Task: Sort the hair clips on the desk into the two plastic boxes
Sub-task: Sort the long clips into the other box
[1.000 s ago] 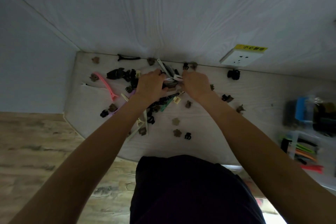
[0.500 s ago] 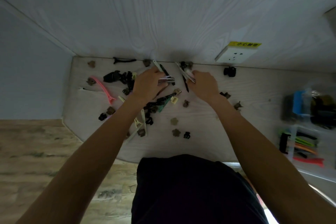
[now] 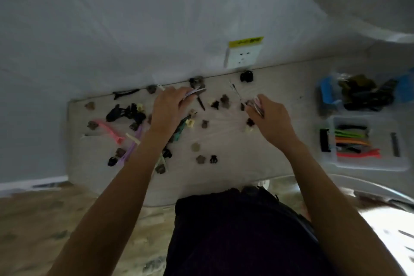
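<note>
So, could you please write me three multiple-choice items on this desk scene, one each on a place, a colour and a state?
1. Where do the two plastic boxes stand?
A. at the desk's right end
B. at its left end
C. on the floor

2. What colour is the long clip lying at the desk's left side?
A. pink
B. blue
C. white

3. What is the right hand doing?
A. resting flat on the desk
B. hanging idle
C. gripping a bunch of slim clips

Key:
1 A: the near box and the far box sit right of both hands.
2 A: the pink clip lies left of the left hand.
3 C: the right hand is curled round a bunch of slim clips.
</note>
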A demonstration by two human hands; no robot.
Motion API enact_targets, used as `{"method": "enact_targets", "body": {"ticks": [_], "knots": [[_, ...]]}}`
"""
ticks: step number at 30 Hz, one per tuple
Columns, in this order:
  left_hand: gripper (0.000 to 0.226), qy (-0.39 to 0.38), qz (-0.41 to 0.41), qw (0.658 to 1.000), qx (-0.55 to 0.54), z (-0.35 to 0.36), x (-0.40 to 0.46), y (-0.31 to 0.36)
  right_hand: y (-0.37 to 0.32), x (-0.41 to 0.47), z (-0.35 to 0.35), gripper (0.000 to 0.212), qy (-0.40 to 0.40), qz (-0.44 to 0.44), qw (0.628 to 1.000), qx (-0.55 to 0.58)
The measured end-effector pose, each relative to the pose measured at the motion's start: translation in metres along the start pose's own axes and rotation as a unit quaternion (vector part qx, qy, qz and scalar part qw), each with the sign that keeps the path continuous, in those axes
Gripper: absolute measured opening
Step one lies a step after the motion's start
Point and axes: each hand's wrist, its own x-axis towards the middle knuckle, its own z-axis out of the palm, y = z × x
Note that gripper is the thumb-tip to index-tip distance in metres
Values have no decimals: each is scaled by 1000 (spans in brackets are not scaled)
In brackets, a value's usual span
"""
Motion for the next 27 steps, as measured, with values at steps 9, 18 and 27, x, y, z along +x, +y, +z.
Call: {"method": "enact_targets", "body": {"ticks": [9,18,27], "knots": [[26,-178,108,970,-126,74,3,169,130,-110,-142,21,93,142,975,-147],[28,-152,158,970,-100,136,-9,279,208,-99,-166,39,-106,127,958,-236],[32,-156,121,980,2,171,6,329,226,-88,-156,56,-176,41,961,-208]]}}
